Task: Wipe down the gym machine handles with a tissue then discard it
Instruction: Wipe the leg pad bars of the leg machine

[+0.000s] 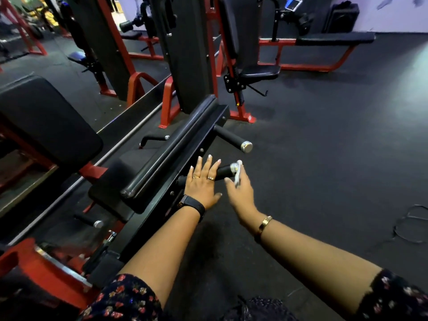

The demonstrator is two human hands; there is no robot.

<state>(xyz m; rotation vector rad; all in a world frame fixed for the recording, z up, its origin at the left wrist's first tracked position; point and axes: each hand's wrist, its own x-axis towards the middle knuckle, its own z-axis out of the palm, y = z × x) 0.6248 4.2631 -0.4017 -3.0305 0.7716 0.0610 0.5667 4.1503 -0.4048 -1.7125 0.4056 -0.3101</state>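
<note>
Two black handles with chrome end caps stick out to the right of a black machine arm. The near handle (224,171) lies under my hands; the far handle (231,137) is free. My left hand (202,185) hovers flat over the inner part of the near handle, fingers spread, holding nothing. My right hand (239,192) pinches a crumpled white tissue (238,173) against the near handle's chrome end.
A long black padded bar (171,147) runs along the machine arm left of the handles. Red-framed machines, black seats and a bench (333,40) stand behind. Dark rubber floor (324,158) spreads to the right, with a black cable (414,225) lying on it.
</note>
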